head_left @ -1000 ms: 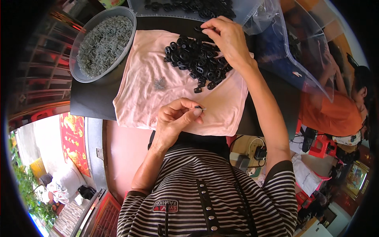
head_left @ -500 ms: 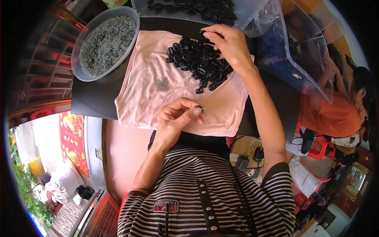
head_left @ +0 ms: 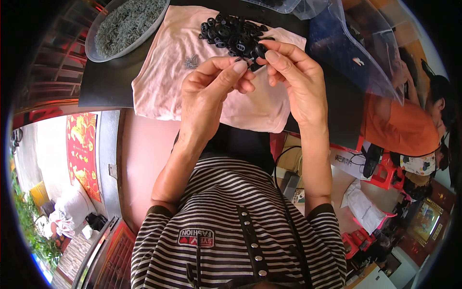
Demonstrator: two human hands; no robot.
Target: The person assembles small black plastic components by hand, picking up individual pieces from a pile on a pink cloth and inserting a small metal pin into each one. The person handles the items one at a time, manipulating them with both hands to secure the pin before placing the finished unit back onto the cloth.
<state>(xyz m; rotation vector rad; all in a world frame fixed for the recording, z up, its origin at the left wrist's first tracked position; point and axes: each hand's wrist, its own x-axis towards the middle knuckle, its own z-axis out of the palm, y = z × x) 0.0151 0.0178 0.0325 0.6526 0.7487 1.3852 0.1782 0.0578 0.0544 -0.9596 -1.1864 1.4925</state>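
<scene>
My left hand (head_left: 209, 91) pinches a small black plastic piece (head_left: 238, 59) between thumb and forefinger; the fingertips hide most of it. Close beside it on the right, my right hand (head_left: 301, 82) has its thumb and forefinger closed on a rounded black plastic piece (head_left: 260, 50). The fingertips of both hands are a short gap apart over the pink cloth (head_left: 159, 86). Just beyond them lies a heap of small black plastic pieces (head_left: 224, 31), some with two holes. A few thin grey pieces like tiny springs (head_left: 191, 61) rest on the cloth left of the heap.
A clear round tub (head_left: 91, 52) of many small grey spring-like pieces (head_left: 127, 26) stands at the far left of the black table (head_left: 108, 84). A clear plastic bin (head_left: 353, 53) is at the right. Beyond it sits another person in orange (head_left: 402, 123).
My right hand has come back from the heap toward my left hand, carrying a black piece. My left hand keeps its pinch. The view has tilted, so the table appears higher.
</scene>
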